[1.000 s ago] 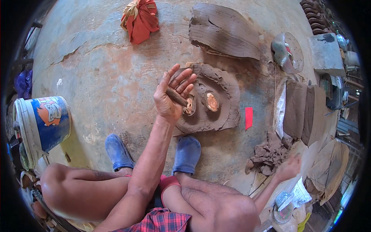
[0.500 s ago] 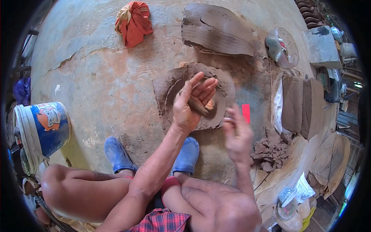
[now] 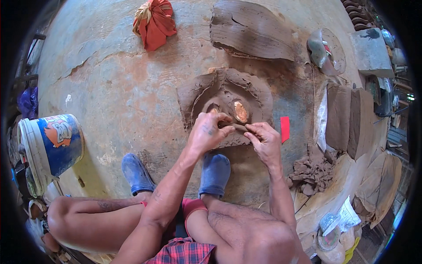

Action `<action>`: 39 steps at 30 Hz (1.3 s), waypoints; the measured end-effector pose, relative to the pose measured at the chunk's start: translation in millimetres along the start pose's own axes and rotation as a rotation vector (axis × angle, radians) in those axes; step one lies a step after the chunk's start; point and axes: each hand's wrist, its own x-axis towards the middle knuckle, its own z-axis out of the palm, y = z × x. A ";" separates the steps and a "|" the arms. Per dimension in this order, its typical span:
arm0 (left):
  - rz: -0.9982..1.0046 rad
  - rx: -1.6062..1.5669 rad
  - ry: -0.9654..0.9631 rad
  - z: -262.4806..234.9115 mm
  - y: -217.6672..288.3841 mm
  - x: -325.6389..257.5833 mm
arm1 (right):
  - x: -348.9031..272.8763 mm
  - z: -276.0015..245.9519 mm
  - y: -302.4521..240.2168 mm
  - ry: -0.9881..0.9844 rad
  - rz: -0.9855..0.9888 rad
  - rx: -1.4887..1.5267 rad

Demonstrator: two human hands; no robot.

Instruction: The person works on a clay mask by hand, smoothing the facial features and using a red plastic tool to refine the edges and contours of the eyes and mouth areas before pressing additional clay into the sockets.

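A short roll of brown clay (image 3: 237, 127) spans the gap between my two hands, pinched at both ends. My left hand (image 3: 208, 130) grips its left end and my right hand (image 3: 264, 140) its right end, thumbs and fingers closed. Beneath them lies a wide clay piece (image 3: 261, 94) with a raised, ragged rim, flat on the floor. Two orange-tan oval patches show inside it; the right oval patch (image 3: 241, 112) is in plain sight, while my left hand partly hides the other.
A clay slab (image 3: 250, 31) lies beyond, beside a red cloth bundle (image 3: 156, 24). On the right are a red strip (image 3: 285, 129), stacked clay blocks (image 3: 338, 116), clay scraps (image 3: 311, 174) and a grey concrete block (image 3: 372, 52). A bucket (image 3: 61, 145) stands left, near my blue clogs (image 3: 214, 174).
The clay roll lay across my open left palm; now both hands pinch it. My right hand has come in from the right, and my left hand has turned over and lowered.
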 end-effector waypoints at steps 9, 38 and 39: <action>-0.015 0.245 0.060 37.1 -6.9 -16.1 | 11.2 1.3 35.0 -0.052 -0.401 -0.562; 0.118 0.212 0.163 8.5 -14.7 14.4 | 46.1 10.3 -7.2 -0.135 -0.152 -0.822; 0.116 0.210 0.159 8.4 -14.5 14.6 | 44.9 12.1 -5.5 -0.137 -0.147 -0.823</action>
